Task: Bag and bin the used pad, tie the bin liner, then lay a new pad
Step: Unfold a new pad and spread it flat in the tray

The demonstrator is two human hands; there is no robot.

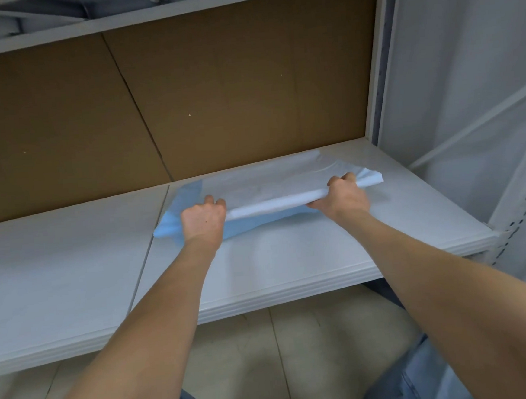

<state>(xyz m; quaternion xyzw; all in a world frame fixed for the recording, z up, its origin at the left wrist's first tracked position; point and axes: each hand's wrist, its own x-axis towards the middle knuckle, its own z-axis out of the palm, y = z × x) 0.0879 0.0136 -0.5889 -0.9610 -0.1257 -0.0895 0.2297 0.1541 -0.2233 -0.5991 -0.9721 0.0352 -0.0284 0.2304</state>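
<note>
- Two hands up front: left hand (205, 218) and right hand (342, 198), fingers (214, 200) curled, both gripping one blue-backed pad (264, 188).
- One white shelf (71, 261) underneath, brown cardboard (230, 85) behind.

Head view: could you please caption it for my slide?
Left hand and right hand grip the blue-backed pad on a white shelf.

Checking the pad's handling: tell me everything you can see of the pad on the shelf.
The pad is a thin, soft sheet, white on top and light blue beneath. It lies on the white shelf, its far edge near the brown back panel. Its near edge is raised and folded over, held by the left hand and right hand, one toward each end, fingers curled round it.
</note>
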